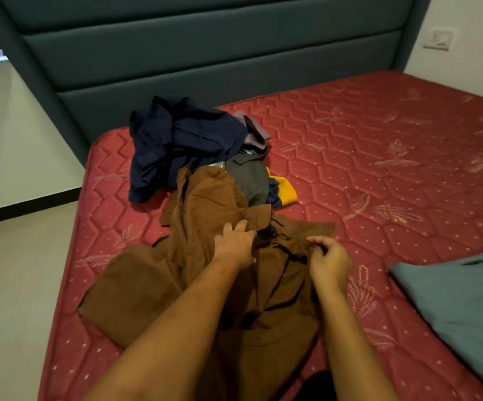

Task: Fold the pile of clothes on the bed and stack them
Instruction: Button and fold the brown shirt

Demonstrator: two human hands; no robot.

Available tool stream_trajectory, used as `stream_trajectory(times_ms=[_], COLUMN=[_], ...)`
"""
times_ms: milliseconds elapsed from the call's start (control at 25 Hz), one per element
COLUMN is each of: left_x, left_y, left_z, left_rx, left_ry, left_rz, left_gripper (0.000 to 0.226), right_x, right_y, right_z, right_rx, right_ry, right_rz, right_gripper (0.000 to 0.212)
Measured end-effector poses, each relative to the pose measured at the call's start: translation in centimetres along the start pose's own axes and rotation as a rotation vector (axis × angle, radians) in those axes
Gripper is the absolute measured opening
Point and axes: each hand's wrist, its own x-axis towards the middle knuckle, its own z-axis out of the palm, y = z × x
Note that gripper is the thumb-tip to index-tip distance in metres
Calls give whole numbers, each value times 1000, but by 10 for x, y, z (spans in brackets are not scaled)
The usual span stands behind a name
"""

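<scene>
Our brown shirt [147,285] lies spread out on the red bed [379,175], just in front of the pile of clothes [188,140]. Our left hand [236,245] rests on it with straight fingers. Our right hand [329,260] pinches its edge.

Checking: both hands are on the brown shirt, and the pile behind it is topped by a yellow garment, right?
Not quite. The head view shows the left hand and right hand on the brown shirt, but the pile behind it is topped by a navy garment; yellow cloth only peeks out at its right edge.
</scene>
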Motion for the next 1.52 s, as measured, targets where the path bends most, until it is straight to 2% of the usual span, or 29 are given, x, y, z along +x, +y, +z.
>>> stream_trajectory(times_ms=[80, 160, 240, 320, 360, 440, 520, 600, 720, 880, 1080, 1160, 1240, 1280, 1400, 1480, 1520], left_x=[-4, -6, -5, -2, 0, 0, -3, -12, -38, -83, -138, -154, -172, -181, -217, -242, -249], left_y=[4, 11, 12, 6, 3, -3, -7, -13, -29, -44, -68, -80, -84, -83, -76, -70, -65], left_z=[-1, 3, 7, 6, 3, -6, -16, -25, -40, -74, -134, -152, -173, -185, -226, -241, -239], left_rx=[33, -11, -43, -169, -274, -436, -434, -367, -222, 20, 197, 271, 162, 64, -86, -232, -343], left_ry=[-169, -176, -124, -27, 50, 249, 404, 445, 423, 450, 611, 553, 472, 485, 684, 751, 732], left_rz=[25, 31, 1, -31, -44, -49, -9, 49, 158, 279, 205, 203, 192, 214, 353, 433, 430], left_gripper=[76, 77, 75, 73, 70, 59, 50, 46, 39, 29, 23, 24, 25, 24, 28, 24, 20], right_x=[-17, -27, -25, -24, -25, -26, -22, -19, -29, -62, -102, -116, -128, -132, -145, -151, -151], right_y=[-37, -58, -51, -30, -22, -18, -25, -32, -52, -94, -142, -162, -185, -196, -231, -246, -249], right_z=[4, 10, 17, 22, 22, 22, 21, 16, 5, 0, 2, -4, -15, -22, -51, -63, -64], right_rx=[18, -36, -193, -137, -81, 5, 104, 106, 112, 272, 422, 437, 412, 383, 380, 482, 511], right_ry=[2, -30, -214, -447, -485, -454, -448, -513, -644, -694, -596, -549, -511, -472, -304, -296, -335], right_rz=[-299, -403, -195, 64, 126, 188, 287, 373, 347, 186, -34, -152, -315, -424, -770, -884, -888], right_gripper=[33, 33, 34, 38, 39, 37, 33, 34, 33, 22, 27, 23, 21, 22, 23, 22, 22])
